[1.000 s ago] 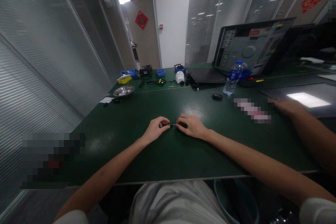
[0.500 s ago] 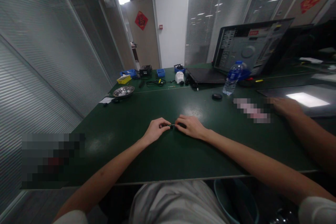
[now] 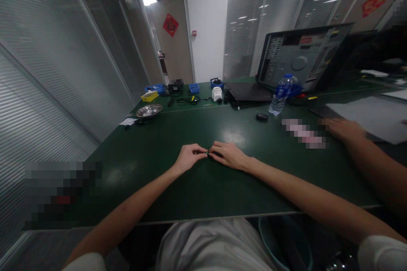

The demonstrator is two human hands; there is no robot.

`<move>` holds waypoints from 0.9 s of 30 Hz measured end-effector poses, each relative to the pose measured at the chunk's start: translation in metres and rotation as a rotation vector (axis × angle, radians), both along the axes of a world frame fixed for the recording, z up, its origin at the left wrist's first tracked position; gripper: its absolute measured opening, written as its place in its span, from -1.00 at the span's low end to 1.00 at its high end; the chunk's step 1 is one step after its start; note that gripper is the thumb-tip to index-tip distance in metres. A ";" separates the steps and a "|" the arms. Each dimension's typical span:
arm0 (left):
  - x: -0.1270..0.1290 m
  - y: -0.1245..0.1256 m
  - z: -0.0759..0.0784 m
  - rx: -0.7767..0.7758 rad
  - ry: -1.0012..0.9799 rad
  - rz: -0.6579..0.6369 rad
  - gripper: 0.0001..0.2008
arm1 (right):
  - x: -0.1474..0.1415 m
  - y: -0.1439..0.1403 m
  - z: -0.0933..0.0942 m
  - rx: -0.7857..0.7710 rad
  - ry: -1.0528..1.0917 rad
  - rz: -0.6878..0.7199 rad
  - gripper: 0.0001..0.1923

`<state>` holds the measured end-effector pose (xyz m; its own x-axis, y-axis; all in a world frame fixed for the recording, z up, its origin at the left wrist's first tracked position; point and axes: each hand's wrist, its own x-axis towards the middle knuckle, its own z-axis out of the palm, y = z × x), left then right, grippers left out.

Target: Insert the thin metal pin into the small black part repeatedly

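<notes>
Above the middle of the dark green table [image 3: 190,194], my left hand [image 3: 186,157] is closed in a pinch between thumb and fingertips. The pinch is on a small green piece [image 3: 207,153], too tiny to make out its kind. My right hand [image 3: 229,153], just to the right, has its thumb and fingers closed on the other end of the same piece. The fingertips of both hands nearly meet and cover most of it.
Beyond my hands stand a metal bowl [image 3: 149,111], a black puck-shaped item [image 3: 262,117], a water bottle [image 3: 281,95] and an open computer case [image 3: 302,59]. At right, another person's hand [image 3: 346,129] rests by a pale sheet [image 3: 372,114].
My right fingertips have come closer to my left ones, narrowing the gap at the small piece. On the right, a pale sheet now covers the shiny dark panel beside the other person's hand.
</notes>
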<state>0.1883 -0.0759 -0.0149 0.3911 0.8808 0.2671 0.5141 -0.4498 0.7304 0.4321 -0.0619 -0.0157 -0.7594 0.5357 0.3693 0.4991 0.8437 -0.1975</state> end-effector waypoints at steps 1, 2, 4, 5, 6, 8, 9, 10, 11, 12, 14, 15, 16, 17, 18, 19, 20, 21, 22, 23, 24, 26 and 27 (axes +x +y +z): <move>0.000 0.000 -0.001 -0.005 -0.008 -0.003 -0.82 | 0.000 0.000 0.000 0.001 0.004 0.002 -0.75; -0.001 0.000 -0.002 -0.010 -0.017 -0.007 -0.82 | 0.000 0.000 0.001 0.002 0.006 0.002 -0.76; -0.002 0.001 -0.003 -0.010 -0.037 -0.011 -0.81 | 0.000 -0.001 0.002 0.005 0.006 -0.002 -0.77; -0.004 0.002 -0.003 -0.005 -0.042 -0.012 -0.80 | 0.001 -0.001 0.002 0.005 0.002 -0.005 -0.77; -0.005 0.004 -0.003 0.005 -0.042 -0.009 -0.80 | 0.001 -0.001 0.002 0.005 -0.002 -0.009 -0.77; -0.009 0.008 -0.001 0.039 -0.026 0.005 -0.79 | 0.001 -0.002 0.003 0.004 -0.009 -0.017 -0.76; -0.011 0.011 0.000 0.067 -0.001 0.016 -0.80 | 0.001 -0.002 0.003 0.003 -0.011 -0.022 -0.76; -0.013 0.014 0.001 0.100 0.036 0.026 -0.80 | 0.000 -0.002 0.003 0.002 -0.012 -0.026 -0.76; -0.015 0.016 0.001 0.134 0.081 0.032 -0.80 | 0.000 -0.002 0.004 0.000 -0.009 -0.032 -0.75; -0.017 0.018 0.002 0.165 0.129 0.031 -0.80 | 0.000 -0.002 0.004 -0.004 -0.007 -0.034 -0.75; -0.021 0.019 0.001 0.206 0.214 0.007 -0.77 | 0.001 -0.002 0.004 -0.011 -0.001 -0.038 -0.75; -0.022 0.018 0.001 0.216 0.242 -0.013 -0.76 | 0.001 -0.002 0.004 -0.013 -0.002 -0.039 -0.75; -0.023 0.017 0.002 0.224 0.264 -0.038 -0.74 | 0.001 -0.002 0.004 -0.012 -0.003 -0.041 -0.75; -0.024 0.015 0.002 0.230 0.282 -0.061 -0.72 | 0.001 -0.002 0.004 -0.010 -0.005 -0.043 -0.74; -0.025 0.012 0.003 0.235 0.294 -0.075 -0.70 | 0.002 -0.001 0.004 -0.007 -0.007 -0.043 -0.74; -0.025 0.009 0.004 0.234 0.299 -0.080 -0.68 | 0.002 -0.001 0.004 -0.005 -0.006 -0.043 -0.74; -0.025 0.006 0.006 0.228 0.297 -0.081 -0.67 | 0.002 -0.001 0.004 -0.004 -0.004 -0.042 -0.74; -0.024 0.002 0.008 0.220 0.287 -0.079 -0.66 | 0.002 -0.001 0.003 -0.004 0.001 -0.039 -0.74; -0.022 -0.001 0.010 0.215 0.273 -0.078 -0.65 | 0.003 -0.001 0.003 -0.005 0.006 -0.037 -0.74; -0.020 -0.004 0.011 0.211 0.256 -0.082 -0.65 | 0.003 0.000 0.003 -0.005 0.010 -0.036 -0.74; -0.018 -0.006 0.012 0.207 0.241 -0.092 -0.66 | 0.003 0.000 0.003 -0.005 0.013 -0.035 -0.74; -0.011 -0.010 0.013 0.202 0.215 -0.113 -0.68 | 0.003 0.000 0.003 -0.010 0.019 -0.034 -0.74; -0.008 -0.011 0.012 0.196 0.207 -0.122 -0.68 | 0.003 0.000 0.003 -0.013 0.023 -0.034 -0.75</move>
